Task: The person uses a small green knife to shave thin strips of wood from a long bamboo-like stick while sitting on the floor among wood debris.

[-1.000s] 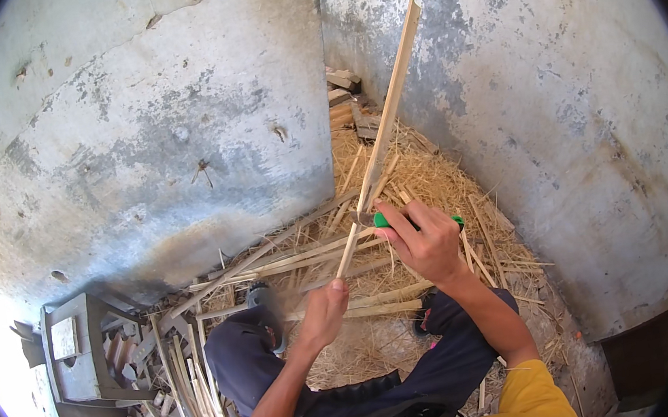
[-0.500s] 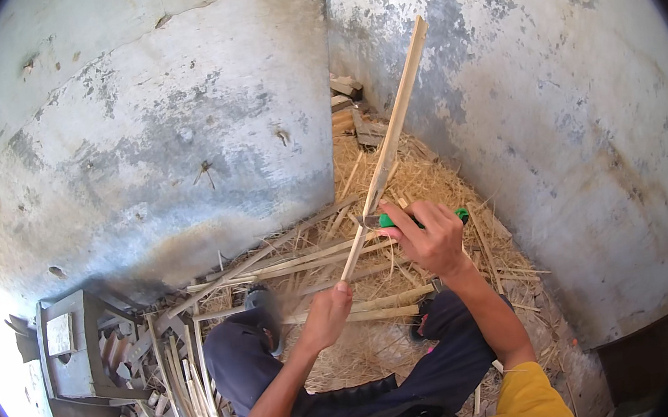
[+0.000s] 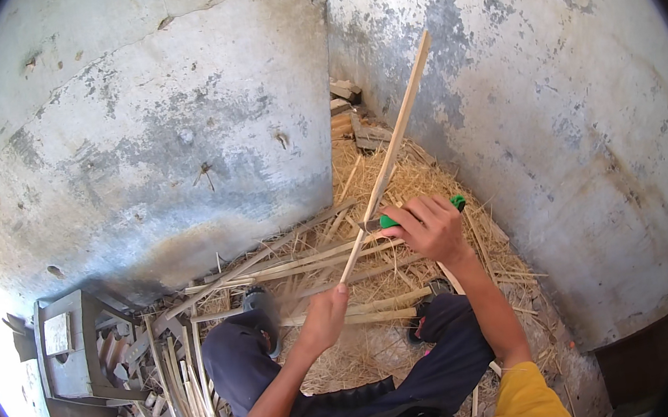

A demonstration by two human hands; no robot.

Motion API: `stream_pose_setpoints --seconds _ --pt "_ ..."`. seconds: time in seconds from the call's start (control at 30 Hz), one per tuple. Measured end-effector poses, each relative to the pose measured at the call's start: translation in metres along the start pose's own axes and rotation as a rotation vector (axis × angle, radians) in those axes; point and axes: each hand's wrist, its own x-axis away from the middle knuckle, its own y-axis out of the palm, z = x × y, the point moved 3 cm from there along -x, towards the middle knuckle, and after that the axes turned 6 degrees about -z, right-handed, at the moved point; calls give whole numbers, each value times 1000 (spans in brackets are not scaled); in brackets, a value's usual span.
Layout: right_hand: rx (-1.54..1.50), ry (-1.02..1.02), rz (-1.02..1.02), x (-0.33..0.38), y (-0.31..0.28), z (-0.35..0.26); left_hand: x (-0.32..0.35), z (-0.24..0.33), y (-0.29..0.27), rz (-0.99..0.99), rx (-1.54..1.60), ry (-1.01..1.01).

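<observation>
A long, pale strip of split bamboo or wood [image 3: 401,126] slants up and away to the right in front of me. Its lower end is gripped by my left hand [image 3: 326,318], with the fingers wrapped round it. My right hand [image 3: 437,232] is closed on a green-handled knife [image 3: 387,221]; the handle's butt sticks out on the far side of the fist. The short blade lies across the strip, touching it some way above my left hand. Part of the handle is hidden by my fingers.
Shavings [image 3: 419,168] cover the floor between two peeling walls. Long strips [image 3: 299,265] lie across it in front of my feet, and more strips [image 3: 191,394] lie at my left. A grey wooden stool [image 3: 83,373] lies at far left. Wood blocks [image 3: 344,91] sit in the corner.
The strip's far tip has dropped slightly, and the strip shows a narrower side. The knife blade remains against it; both hands have barely moved.
</observation>
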Motion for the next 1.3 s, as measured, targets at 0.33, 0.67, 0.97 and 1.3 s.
stream_pose_setpoints --seconds 0.33,0.67,0.97,1.3 --pt "44 -89 -53 -10 -12 9 0 18 -5 -26 -69 -13" --pt "235 -331 -160 -18 -33 24 -3 19 4 -47 -59 30" --pt "277 -565 -322 -40 -48 31 1 27 5 -92 -60 3" --pt "273 -518 -378 -51 -39 28 -1 21 2 -77 -7 10"
